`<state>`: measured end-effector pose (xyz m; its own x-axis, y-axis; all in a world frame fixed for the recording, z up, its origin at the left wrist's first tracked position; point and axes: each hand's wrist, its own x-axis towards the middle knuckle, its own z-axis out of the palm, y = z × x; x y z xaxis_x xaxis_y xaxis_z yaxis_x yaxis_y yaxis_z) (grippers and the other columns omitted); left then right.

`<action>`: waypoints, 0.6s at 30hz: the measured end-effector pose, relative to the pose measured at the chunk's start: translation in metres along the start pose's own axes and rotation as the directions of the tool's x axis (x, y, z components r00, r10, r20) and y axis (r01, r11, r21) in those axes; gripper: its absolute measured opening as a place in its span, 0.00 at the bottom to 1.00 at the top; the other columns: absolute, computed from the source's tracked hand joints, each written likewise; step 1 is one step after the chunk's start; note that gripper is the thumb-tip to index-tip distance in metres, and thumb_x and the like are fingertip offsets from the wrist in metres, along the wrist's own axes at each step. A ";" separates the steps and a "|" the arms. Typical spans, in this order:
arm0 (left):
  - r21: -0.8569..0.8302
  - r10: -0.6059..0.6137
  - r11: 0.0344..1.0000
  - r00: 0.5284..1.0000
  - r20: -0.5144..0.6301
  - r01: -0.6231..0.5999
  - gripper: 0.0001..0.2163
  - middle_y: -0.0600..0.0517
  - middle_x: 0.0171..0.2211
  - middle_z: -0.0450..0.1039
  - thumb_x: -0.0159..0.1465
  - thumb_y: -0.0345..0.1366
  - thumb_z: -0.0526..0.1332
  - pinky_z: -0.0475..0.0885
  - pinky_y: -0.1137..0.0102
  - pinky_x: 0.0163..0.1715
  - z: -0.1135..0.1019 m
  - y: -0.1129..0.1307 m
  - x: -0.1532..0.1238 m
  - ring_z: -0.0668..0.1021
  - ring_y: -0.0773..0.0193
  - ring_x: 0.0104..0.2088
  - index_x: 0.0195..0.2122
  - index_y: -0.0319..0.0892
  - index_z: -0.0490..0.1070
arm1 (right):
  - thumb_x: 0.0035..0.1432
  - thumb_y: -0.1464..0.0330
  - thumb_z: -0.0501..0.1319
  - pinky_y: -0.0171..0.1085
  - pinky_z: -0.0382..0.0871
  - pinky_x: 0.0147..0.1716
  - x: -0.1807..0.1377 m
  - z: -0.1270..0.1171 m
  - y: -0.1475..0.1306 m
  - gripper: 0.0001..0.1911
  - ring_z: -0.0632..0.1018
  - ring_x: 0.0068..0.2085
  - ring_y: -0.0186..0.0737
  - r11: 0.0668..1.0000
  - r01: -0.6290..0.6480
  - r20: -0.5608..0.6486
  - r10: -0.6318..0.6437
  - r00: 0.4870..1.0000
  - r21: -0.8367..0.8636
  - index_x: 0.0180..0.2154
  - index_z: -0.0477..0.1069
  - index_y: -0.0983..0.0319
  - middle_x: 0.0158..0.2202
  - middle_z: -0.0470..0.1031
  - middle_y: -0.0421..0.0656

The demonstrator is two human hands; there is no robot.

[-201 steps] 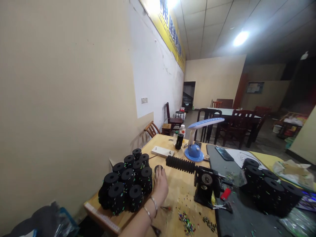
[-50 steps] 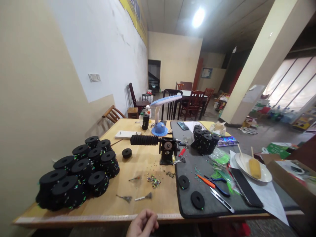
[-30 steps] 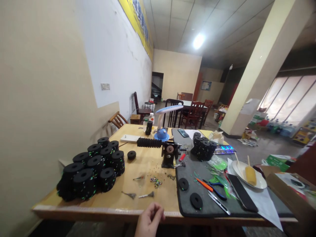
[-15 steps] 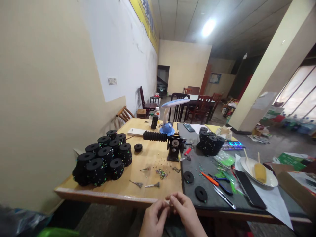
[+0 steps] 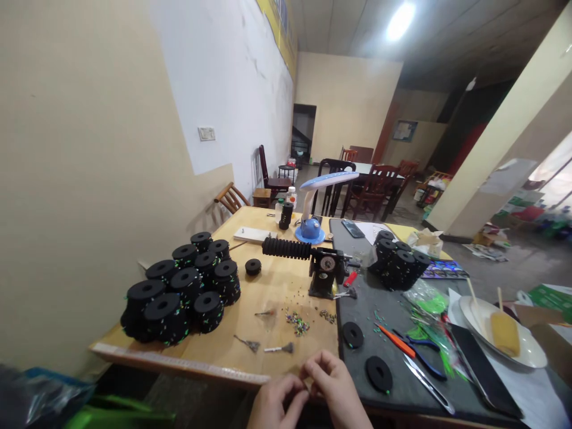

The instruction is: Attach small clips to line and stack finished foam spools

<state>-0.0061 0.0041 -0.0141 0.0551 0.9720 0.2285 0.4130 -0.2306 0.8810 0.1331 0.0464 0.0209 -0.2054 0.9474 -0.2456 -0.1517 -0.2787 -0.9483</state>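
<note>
My left hand (image 5: 273,406) and right hand (image 5: 334,388) pinch together at the bench (image 5: 277,280) edge (any held item too small for me to tell), black foam rings (image 5: 181,286) stacked by the wall, dining chairs (image 5: 330,179) beyond.

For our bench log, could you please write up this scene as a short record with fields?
Left hand: at the table's near edge, fingertips meeting the other hand
Right hand: fingers pinched together; anything held is too small to tell
Nearest: small wire brushes, scattered coloured beads
Surface: wooden table, with stacks of black foam rings and a ribbed black roller
Beside: grey mat with black foam discs
</note>
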 end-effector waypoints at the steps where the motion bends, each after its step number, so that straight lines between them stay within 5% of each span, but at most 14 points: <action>1: 0.005 -0.020 1.000 0.999 -0.042 0.020 0.07 0.50 0.25 0.77 0.60 0.36 0.60 0.67 0.73 0.29 -0.002 0.000 0.003 0.76 0.60 0.27 0.27 0.43 0.75 | 0.37 0.46 0.71 0.29 0.61 0.19 0.003 0.000 0.000 0.27 0.69 0.19 0.30 1.000 0.006 0.000 -0.006 1.000 -0.008 0.22 0.67 0.63 0.21 0.75 0.39; 5: -0.127 -0.135 0.985 0.979 -0.156 0.115 0.08 0.52 0.23 0.72 0.58 0.41 0.63 0.66 0.73 0.26 -0.007 0.002 0.018 0.73 0.62 0.24 0.31 0.42 0.74 | 0.39 0.41 0.67 0.29 0.63 0.17 0.013 0.000 0.009 0.30 0.71 0.20 0.34 0.997 0.006 0.044 -0.002 0.999 -0.080 0.23 0.65 0.61 0.19 0.72 0.38; 9: -0.368 -0.291 0.894 0.956 -0.047 0.254 0.11 0.54 0.23 0.71 0.57 0.44 0.64 0.68 0.73 0.27 -0.005 0.005 0.032 0.74 0.63 0.25 0.31 0.40 0.72 | 0.46 0.40 0.61 0.28 0.55 0.14 0.022 -0.002 0.032 0.28 0.64 0.14 0.29 0.968 -0.003 0.127 0.036 0.991 -0.249 0.25 0.61 0.59 0.15 0.66 0.33; 13: -0.304 -0.282 0.915 0.959 -0.013 0.264 0.10 0.55 0.21 0.70 0.58 0.39 0.63 0.66 0.74 0.27 -0.008 0.002 0.038 0.73 0.64 0.25 0.24 0.41 0.70 | 0.52 0.48 0.61 0.30 0.59 0.20 0.028 -0.011 0.050 0.22 0.66 0.20 0.33 0.915 0.140 0.178 -0.077 0.981 -0.378 0.24 0.62 0.59 0.18 0.65 0.34; 18: -0.200 -0.249 0.950 0.968 -0.029 0.238 0.07 0.54 0.21 0.69 0.58 0.34 0.61 0.64 0.75 0.27 -0.014 -0.006 0.034 0.71 0.64 0.25 0.24 0.41 0.70 | 0.55 0.53 0.60 0.30 0.59 0.23 0.028 -0.018 0.060 0.18 0.65 0.24 0.34 0.868 0.141 0.225 -0.035 0.974 -0.475 0.24 0.65 0.60 0.20 0.64 0.34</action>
<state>-0.0195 0.0377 -0.0059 -0.0756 0.9970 0.0141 0.2242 0.0032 0.9745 0.1357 0.0593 -0.0464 -0.4125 0.8968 -0.1603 0.2986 -0.0331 -0.9538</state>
